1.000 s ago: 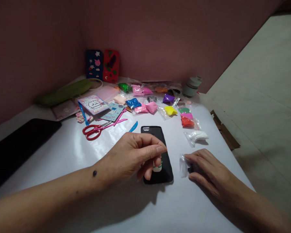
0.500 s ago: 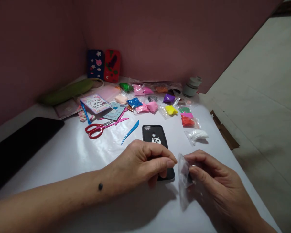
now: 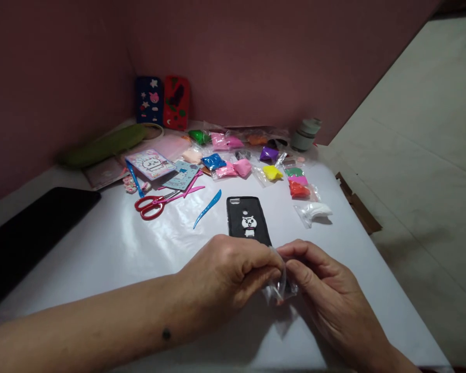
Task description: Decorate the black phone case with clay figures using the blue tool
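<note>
A small clear plastic bag point(image 3: 291, 290) is between my two hands above the table's near part. My right hand point(image 3: 330, 290) pinches its right side between thumb and fingers. From the left, my left hand point(image 3: 233, 274) closes its thumb and bent fingers on the bag's opening; whether the fingertips also hold a bit of the contents is hidden. Just beyond my hands lies a black phone case point(image 3: 238, 210), its lower end covered by my left hand. A white cartoon animal figure point(image 3: 249, 224) sits on the case.
Left of the case are a blue modelling tool point(image 3: 207, 209) and red-handled scissors point(image 3: 151, 209). Several bags of coloured clay, such as a yellow one point(image 3: 272, 172), lie at the back. A black slab point(image 3: 42, 228) lies left; a grey jar point(image 3: 306, 135) stands back right.
My left hand has moved onto the plastic bag, and my right hand has brought the bag leftward to meet it. More of the white figure on the case now shows.
</note>
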`<state>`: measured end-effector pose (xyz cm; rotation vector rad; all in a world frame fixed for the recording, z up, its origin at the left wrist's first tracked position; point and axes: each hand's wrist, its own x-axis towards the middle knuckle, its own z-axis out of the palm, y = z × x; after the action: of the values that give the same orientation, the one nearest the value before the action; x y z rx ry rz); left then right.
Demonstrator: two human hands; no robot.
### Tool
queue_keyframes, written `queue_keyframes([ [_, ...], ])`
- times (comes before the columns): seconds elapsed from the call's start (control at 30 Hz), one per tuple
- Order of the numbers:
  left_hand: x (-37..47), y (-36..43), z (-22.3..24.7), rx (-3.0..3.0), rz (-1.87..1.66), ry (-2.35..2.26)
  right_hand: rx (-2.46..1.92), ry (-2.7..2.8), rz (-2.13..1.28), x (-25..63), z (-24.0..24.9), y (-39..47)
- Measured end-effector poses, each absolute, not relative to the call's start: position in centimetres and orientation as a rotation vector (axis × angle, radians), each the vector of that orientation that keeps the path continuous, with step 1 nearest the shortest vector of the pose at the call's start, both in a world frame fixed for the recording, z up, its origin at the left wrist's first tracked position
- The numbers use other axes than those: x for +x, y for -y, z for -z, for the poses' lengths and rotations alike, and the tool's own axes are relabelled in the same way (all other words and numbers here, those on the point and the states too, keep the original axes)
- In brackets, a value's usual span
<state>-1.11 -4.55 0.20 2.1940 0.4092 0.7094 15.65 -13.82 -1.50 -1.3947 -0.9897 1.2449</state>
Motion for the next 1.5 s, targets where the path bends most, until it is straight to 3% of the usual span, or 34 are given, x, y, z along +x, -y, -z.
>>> queue_keyframes([
  [0.73, -1.4, 4.8, -1.4, 1.926, -0.507, -0.492, -1.308, 0.838, -1.053, 15.3, 2.2, 14.1],
  [0.97, -1.3, 4.8, -0.9, 1.864, -0.565, -0.501, -1.155, 0.921, -1.17, 16.1, 1.3, 14.5],
  [1.2, -1.2, 4.9, -1.1, 1.801, -0.507, -0.45, -1.427, 1.062, -1.066, 16.3, 0.0, 14.9],
  [1.5, -1.3, 4.6, -1.4, 1.967, -0.413, -0.5, -1.392, 1.071, -1.007, 15.9, 0.3, 15.0],
])
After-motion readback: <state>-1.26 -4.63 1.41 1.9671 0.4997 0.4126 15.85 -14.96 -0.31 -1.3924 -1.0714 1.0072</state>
